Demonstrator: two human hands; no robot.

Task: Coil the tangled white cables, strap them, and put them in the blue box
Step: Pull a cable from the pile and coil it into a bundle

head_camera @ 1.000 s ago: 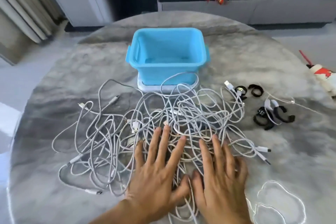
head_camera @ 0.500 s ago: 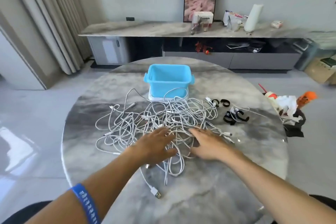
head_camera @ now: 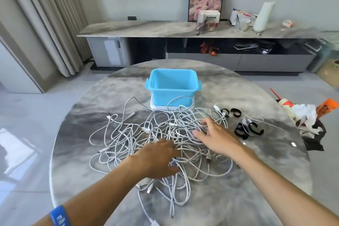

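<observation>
A: Starting from the left of the frame — what lay on the counter [head_camera: 73,152]?

B: The white cables [head_camera: 128,139], a loose heap spread across the middle of the frame, loops trailing out to the left and down toward the lower edge. Thin, limp cords — light, I'd judge, and likely to drag their neighbours along if pulled from the middle.

A: And the hands?

B: The left hand [head_camera: 157,158] rested flat on the near side of the heap, fingers fairly straight, holding nothing. The right hand [head_camera: 214,137] lay over the heap's right part, fingers spread and relaxed, also gripping nothing that I could see.

A: Where would you have taken hold?

B: At a plug end. One connector [head_camera: 133,115] lay clear at the upper left of the pile; the stiff plug gives a firmer pinch than the smooth cord, and a free end can be followed out of the knot.

A: Further right?

B: The blue box [head_camera: 172,86] stood just behind the heap, one loop leaning against its front. The black straps [head_camera: 247,129] lay right of the cables, near the right hand.
</observation>
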